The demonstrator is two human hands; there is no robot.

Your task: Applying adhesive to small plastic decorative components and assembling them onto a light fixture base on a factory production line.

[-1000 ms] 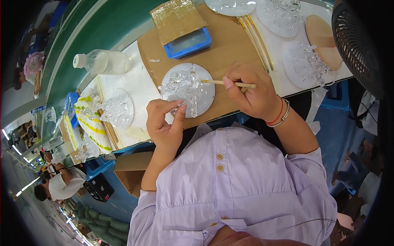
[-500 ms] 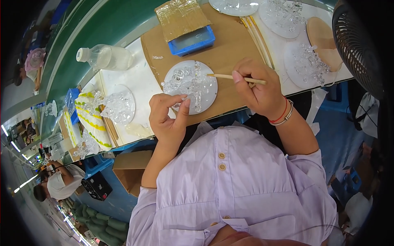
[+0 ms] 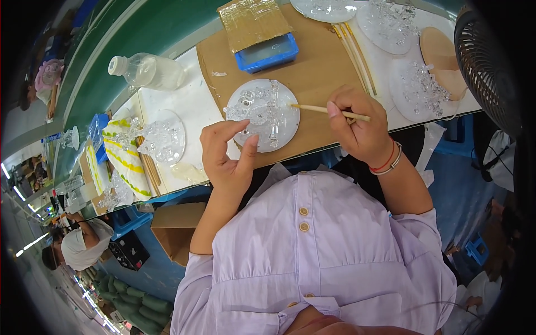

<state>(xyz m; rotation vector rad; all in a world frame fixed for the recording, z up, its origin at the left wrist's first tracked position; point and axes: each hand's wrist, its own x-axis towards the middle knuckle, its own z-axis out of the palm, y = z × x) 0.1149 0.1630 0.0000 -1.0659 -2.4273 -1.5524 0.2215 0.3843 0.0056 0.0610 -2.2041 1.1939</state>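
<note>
Centrally, the right hand (image 3: 360, 131) is closed in a pen-like grip on a thin wooden stick (image 3: 326, 110), whose tip reaches the rim of a round clear plate (image 3: 262, 114) loaded with small clear glass figurines (image 3: 258, 106). The left hand (image 3: 226, 159) is half open at the plate's near edge, thumb and forefinger curved toward each other; whether they pinch a small piece cannot be told. Plate and figurines lie on a brown board (image 3: 312, 72) on the white worktable (image 3: 184, 106), directly before the person. Judged by appearance, the figurines are light, rigid, smooth and brittle, with thin projecting parts; hold is best taken at the thicker body or the plate's rim. Outward lie a blue tray (image 3: 268, 54), spare sticks (image 3: 357, 53), further loaded plates (image 3: 416, 89), a plastic bottle (image 3: 148, 71) and a black fan (image 3: 491, 67).
</note>
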